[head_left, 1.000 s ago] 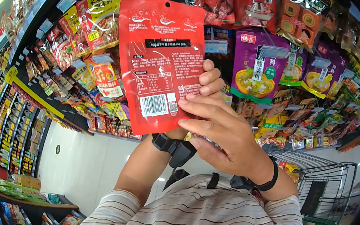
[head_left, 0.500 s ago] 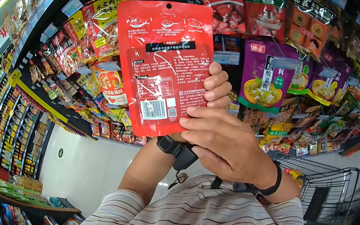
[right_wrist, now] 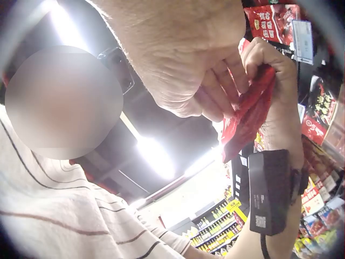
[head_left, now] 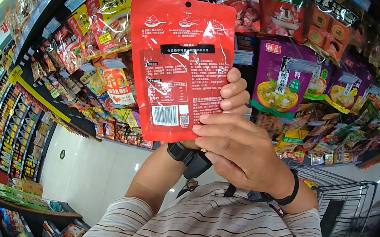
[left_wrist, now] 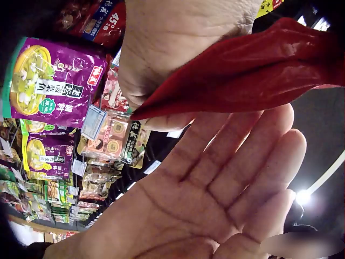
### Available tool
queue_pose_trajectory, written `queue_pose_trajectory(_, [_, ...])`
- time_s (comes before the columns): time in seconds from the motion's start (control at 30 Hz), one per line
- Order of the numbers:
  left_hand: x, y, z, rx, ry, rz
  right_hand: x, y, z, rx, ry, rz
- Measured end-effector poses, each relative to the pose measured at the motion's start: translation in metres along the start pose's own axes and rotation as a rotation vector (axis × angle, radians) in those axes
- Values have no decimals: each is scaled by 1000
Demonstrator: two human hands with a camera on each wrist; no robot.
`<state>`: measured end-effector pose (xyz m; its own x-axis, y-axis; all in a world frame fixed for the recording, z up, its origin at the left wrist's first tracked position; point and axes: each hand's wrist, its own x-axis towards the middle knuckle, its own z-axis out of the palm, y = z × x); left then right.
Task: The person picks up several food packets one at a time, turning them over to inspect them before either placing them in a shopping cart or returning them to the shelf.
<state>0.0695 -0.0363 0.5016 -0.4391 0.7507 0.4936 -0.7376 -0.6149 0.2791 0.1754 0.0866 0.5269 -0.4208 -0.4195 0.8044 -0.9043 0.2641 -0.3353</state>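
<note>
A red pouch [head_left: 168, 80], upright with its printed back and barcode facing the camera, stands in front of the shelf in the head view. My left hand [head_left: 235, 92] is behind it and grips its right edge, the fingers wrapped round to the front. My right hand [head_left: 246, 150] has its fingers extended, their tips at the pouch's lower right corner. From the left wrist, the pouch [left_wrist: 242, 75] is seen edge-on beside the flat, spread palm of my right hand [left_wrist: 215, 183]. The right wrist view shows the pouch [right_wrist: 248, 118] in my left hand [right_wrist: 272, 70].
Hanging seasoning packets fill the rack, with a purple pouch [head_left: 281, 78] right of the hands and a yellow packet [head_left: 112, 17] to the left. A wire shopping cart [head_left: 346, 187] stands at the lower right. Shelves of bottles [head_left: 11, 128] line the far left.
The red pouch and both hands have shifted slightly right in the head view, and the shelf packets have shifted right too. My left hand keeps its grip; the right fingers stay by the lower corner.
</note>
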Motion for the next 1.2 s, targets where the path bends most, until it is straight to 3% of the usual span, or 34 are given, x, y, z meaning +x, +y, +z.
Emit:
queue_pose_trajectory(0.07, [2,-4,8,10,65,-4,-2,-1,-3,-6,3,0])
queue_pose_trajectory(0.6, [9,-21,13,25,58,-33,-12,-7,-17,-12,33,-12])
queue_pose_trajectory(1.2, [7,2,21,221,77,-23,5,-2,-19,31,5,-57])
